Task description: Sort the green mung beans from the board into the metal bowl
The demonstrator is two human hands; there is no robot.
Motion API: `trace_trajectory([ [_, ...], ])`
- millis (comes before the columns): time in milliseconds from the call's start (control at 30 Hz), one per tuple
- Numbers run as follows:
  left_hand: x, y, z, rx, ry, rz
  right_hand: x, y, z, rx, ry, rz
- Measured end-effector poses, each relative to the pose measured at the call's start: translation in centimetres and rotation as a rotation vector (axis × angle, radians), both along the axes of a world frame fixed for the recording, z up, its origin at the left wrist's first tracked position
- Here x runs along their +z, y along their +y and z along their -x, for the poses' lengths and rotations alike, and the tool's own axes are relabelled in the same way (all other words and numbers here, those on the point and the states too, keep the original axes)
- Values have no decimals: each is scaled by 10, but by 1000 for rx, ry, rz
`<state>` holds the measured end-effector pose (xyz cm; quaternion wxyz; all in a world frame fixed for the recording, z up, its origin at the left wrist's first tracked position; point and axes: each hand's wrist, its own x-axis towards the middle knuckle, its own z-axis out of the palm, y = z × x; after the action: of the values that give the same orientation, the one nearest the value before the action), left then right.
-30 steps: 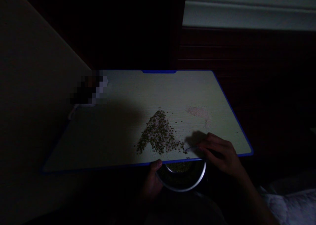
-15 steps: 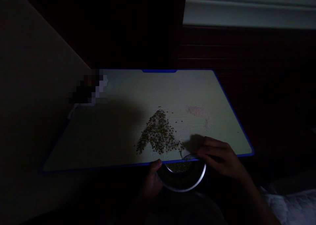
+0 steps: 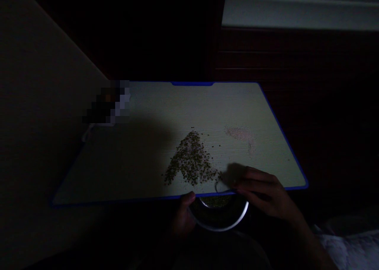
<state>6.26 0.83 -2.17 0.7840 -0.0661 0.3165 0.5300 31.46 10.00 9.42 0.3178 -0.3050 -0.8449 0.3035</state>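
Compared with before, the right hand (image 3: pixel 266 193) has moved the spoon (image 3: pixel 222 190) slightly left; fingers pinch its handle, bowl pointing left toward the seeds (image 3: pixel 191 163). The left hand (image 3: pixel 182 216) grips the bowl (image 3: pixel 220 214).

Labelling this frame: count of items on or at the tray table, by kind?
Metal bowl: 1
Spoon: 1
Pile of green grains: 1
Pinkish powder patch: 1
Blue-rimmed tray table: 1
Total: 5
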Motion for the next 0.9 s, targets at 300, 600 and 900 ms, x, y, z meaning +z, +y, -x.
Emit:
trace_trajectory([
  [300,6,-3,-3,74,5,9,4,2,4,-255,51,-53],
  [600,7,-3,-5,119,-8,25,-3,4,12,-217,41,-90],
  [900,0,-6,-3,69,-69,29,2,0,8,-183,126,-86],
])
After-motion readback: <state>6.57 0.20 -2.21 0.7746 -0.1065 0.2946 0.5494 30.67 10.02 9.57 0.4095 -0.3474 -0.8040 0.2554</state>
